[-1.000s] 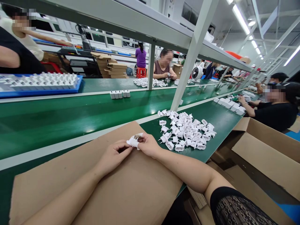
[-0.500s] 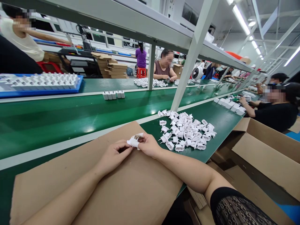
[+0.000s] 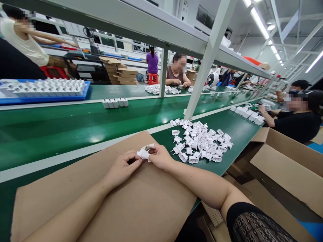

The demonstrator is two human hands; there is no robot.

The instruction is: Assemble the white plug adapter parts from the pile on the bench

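My left hand [image 3: 121, 168] and my right hand [image 3: 159, 156] meet over a brown cardboard sheet [image 3: 106, 198] and both pinch one small white plastic plug part [image 3: 143, 153]. The fingers of both hands are curled closed around it. Just right of my right hand lies a heap of several white plug parts [image 3: 200, 141] on the green bench top.
A green conveyor belt [image 3: 63, 127] runs beyond the cardboard, carrying a short row of white adapters [image 3: 114, 103]. A blue tray of white parts [image 3: 42, 89] sits at far left. Open cardboard boxes [image 3: 280, 161] stand at my right. Other people work across and along the line.
The row of white adapters on the belt has slid to the left. My hands have stayed where they were, still holding the plug part.
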